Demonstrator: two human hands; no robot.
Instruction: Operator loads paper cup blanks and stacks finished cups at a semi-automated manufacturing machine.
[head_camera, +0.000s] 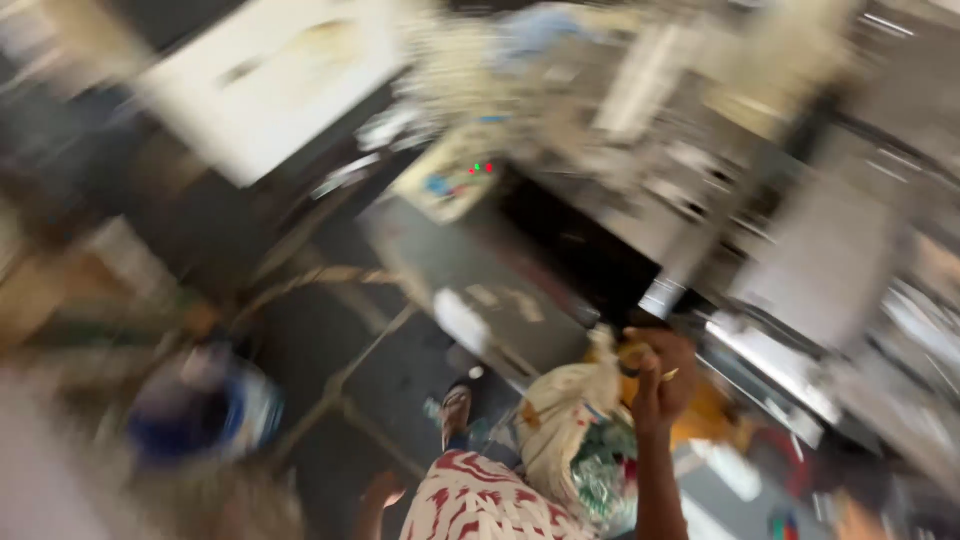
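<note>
Frame heavily blurred. At 8 o'clock: one blue-and-white round container (205, 408) on floor, contents unreadable. At 6 o'clock: left hand (380, 495) low beside red-and-white patterned garment (480, 500), fingers seem loosely apart, holding nothing visible. At 5 o'clock: one white sack (565, 425), crumpled greenish material inside. Right hand (660, 375) raised, fingers clamped on sack's gathered top, near edge of grey worktop (480, 270).
</note>
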